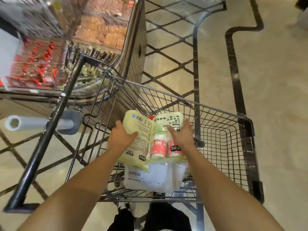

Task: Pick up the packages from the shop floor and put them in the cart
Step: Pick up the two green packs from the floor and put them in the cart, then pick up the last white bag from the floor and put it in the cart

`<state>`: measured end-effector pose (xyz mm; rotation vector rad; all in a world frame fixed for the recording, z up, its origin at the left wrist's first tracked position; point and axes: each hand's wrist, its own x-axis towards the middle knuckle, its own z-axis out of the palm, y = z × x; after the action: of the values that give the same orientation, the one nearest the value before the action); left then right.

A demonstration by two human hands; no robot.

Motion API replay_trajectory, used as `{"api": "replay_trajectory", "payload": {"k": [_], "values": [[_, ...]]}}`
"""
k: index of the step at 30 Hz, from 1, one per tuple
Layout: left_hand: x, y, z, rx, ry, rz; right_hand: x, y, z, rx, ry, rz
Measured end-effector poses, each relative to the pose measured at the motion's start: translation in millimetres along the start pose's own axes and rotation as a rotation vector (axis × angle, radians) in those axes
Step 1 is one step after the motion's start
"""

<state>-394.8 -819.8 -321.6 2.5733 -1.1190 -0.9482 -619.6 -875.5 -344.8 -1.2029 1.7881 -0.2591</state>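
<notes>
Both hands on pale-yellow multipack (150, 139) inside wire cart (233, 147). L hand (120, 136) grips its left side, R hand (181, 135) lies on top w/ fingers spread. White package (155, 179) beneath. Plastic bag roll (38, 125) at left; snack bins (50, 52) blurred.

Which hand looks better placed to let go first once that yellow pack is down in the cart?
Probably the right hand: it lies flat on top of the yellow pack, while the left hand grips its side, carrying it.
</notes>
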Motion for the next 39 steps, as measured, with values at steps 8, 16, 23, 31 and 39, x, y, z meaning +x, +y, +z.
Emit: {"api": "replay_trajectory", "payload": {"k": [8, 16, 23, 31, 39], "values": [[-29.6, 34.5, -53.2, 0.571, 0.115, 0.483, -7.1, -52.7, -10.6, -0.418, -0.059, -0.255], [-77.4, -15.3, -192.3, 0.629, 0.402, 0.527, -97.3, -172.2, -14.1, -0.738, 0.059, -0.833], [-123.3, -132.2, -325.8, 0.447, 0.690, 0.462, -228.9, -300.9, 52.6, -0.796, 0.110, -1.180], [-224.2, -311.4, -447.4, 0.304, 0.983, 0.271, -405.6, -399.1, 191.3, -0.567, 0.065, -1.551], [-324.6, -458.2, -525.9, 0.339, 1.202, 0.010, -561.2, -454.2, 337.8, -0.491, -0.069, -1.784]]}}
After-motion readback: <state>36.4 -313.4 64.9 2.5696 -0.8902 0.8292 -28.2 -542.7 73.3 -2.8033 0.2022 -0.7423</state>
